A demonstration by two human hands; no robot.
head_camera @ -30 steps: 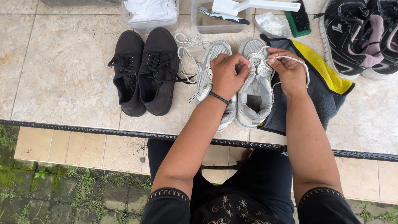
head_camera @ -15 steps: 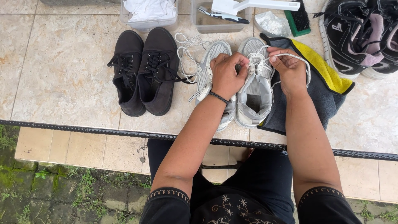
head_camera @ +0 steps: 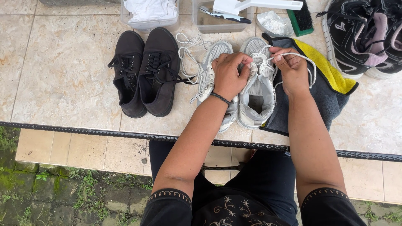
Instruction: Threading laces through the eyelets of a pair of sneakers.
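Two light grey sneakers stand side by side on a tiled ledge. My left hand (head_camera: 229,74) rests over the laces of the right-hand grey sneaker (head_camera: 256,98), fingers curled on the lace area. My right hand (head_camera: 289,69) pinches a white shoelace (head_camera: 302,56) that loops out to the right of that sneaker. The left-hand grey sneaker (head_camera: 212,62) lies partly under my left wrist, its own loose lace (head_camera: 187,44) trailing toward the back. A black bead bracelet sits on my left wrist.
A pair of black lace-up shoes (head_camera: 145,71) stands to the left. A grey and yellow cloth (head_camera: 329,86) lies under the right sneaker. Black sports shoes (head_camera: 363,35) sit at the far right. Clear tubs (head_camera: 149,19), a white brush (head_camera: 255,6) and a green brush (head_camera: 302,19) line the back.
My right hand has shifted a little with the white lace; the loop beside the sneaker has changed shape slightly. The left hand stays on the sneaker.
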